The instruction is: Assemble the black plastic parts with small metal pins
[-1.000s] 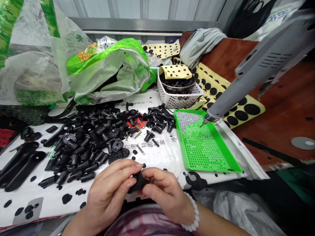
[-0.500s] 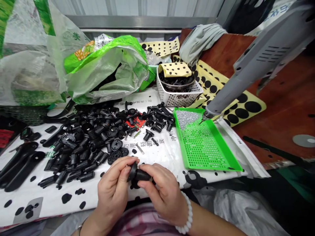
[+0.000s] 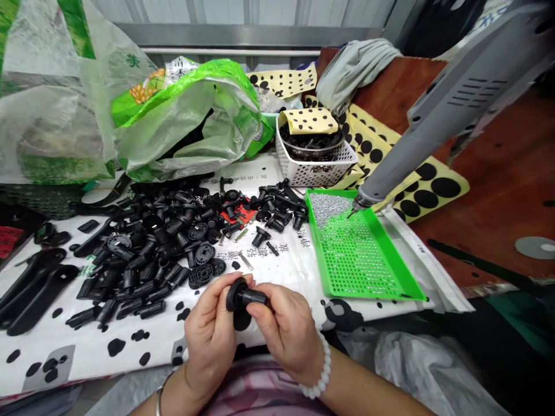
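Both hands grip parts of black plastic, close together above the front edge of the cloth-covered table. My left hand (image 3: 212, 332) pinches a round black disc (image 3: 235, 293) by its rim. In my right hand (image 3: 288, 326) is a black ribbed plastic knob (image 3: 255, 296), its narrow end pointing right. Disc and knob meet; whether they are joined I cannot tell. Beyond my hands lies a heap of similar black plastic parts (image 3: 147, 248), with wheel-like black discs (image 3: 202, 275) at its near edge.
A green tray (image 3: 368, 260) of small silver screws lies to the right, with a grey electric screwdriver (image 3: 399, 156) hanging over it. A white basket (image 3: 312, 170) of dark parts stands behind. Plastic bags (image 3: 186, 127) fill the back left; long black handles (image 3: 39, 300) lie at left.
My left hand has shifted slightly right. The disc has turned so more of its face shows, and more of the knob is visible. The screwdriver has swung slightly left.
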Tool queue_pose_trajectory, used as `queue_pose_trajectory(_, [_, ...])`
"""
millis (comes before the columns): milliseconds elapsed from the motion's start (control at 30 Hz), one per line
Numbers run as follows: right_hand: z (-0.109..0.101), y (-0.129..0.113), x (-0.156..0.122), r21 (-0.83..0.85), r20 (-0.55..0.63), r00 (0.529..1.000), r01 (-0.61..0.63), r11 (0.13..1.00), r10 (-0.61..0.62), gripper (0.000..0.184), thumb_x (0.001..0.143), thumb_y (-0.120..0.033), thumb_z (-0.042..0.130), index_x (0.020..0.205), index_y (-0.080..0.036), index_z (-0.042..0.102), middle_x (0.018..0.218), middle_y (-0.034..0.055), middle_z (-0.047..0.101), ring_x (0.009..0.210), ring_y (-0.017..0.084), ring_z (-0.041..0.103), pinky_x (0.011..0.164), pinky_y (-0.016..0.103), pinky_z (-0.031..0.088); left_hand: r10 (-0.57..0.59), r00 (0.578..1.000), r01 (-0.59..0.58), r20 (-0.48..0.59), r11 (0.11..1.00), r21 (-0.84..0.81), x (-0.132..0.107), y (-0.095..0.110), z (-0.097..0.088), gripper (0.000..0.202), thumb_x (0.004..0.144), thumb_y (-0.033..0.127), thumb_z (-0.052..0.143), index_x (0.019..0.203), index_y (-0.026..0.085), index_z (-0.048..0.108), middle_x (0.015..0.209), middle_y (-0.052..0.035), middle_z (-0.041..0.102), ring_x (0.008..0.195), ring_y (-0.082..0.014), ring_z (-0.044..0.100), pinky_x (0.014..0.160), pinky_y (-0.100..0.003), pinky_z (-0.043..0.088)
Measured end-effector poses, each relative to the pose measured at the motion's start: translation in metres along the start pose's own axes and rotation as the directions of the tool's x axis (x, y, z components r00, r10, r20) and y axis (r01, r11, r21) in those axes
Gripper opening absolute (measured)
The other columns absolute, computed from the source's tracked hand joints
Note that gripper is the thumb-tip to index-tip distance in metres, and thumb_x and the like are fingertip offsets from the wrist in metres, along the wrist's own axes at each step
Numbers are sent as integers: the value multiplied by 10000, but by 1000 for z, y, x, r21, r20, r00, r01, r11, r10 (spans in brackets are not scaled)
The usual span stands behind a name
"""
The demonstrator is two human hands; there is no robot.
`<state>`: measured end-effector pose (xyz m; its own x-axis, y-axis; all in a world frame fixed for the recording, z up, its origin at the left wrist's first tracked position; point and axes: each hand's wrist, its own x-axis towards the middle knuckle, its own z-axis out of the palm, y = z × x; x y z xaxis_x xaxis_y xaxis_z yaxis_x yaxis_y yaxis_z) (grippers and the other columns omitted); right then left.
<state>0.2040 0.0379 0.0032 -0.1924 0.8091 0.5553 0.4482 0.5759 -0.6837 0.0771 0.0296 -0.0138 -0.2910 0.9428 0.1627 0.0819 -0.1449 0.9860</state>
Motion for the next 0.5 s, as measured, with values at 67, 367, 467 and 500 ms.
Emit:
queue_pose_trajectory(67, [-1,-1,2,-15,14,1000,-20,1000,20,361,981,-361,351,856,-128,597,695,74,675,609,165,632,567,263,477,32,999,-32,-9,999,-1,-1,-2,0,177,884,276,534,986,191,651,907,-32,751,816,-158,708,805,-261,568])
queue_pose_trajectory(367, [-16,-4,-2,-224,148,987,102,969,-70,510,986,-439,252,1058,-55,581,809,131,694,690,225,664,590,309,483,133,984,-142,115,987,75,2,-6,-3,206,909,183,483,1026,244,642,950,14,743,859,-104,690,819,-175,531])
queue_pose_trajectory(467, [-17,-3,-5,-272,176,982,112,956,-65,379,991,-294,292,1028,-67,593,767,108,684,635,215,648,563,307,465,187,972,-202,144,975,94,2,-7,-2,227,907,155,474,1056,238,624,961,10,739,873,-104,687,842,-183,523])
queue_pose_trajectory(500, [-17,-2,-5,-255,174,983,108,961,-65,366,988,-283,305,1020,-63,595,777,112,685,641,212,648,568,303,464,212,966,-229,146,967,112,1,-9,-2,234,904,145,475,1062,234,622,968,8,737,882,-104,684,851,-184,519])
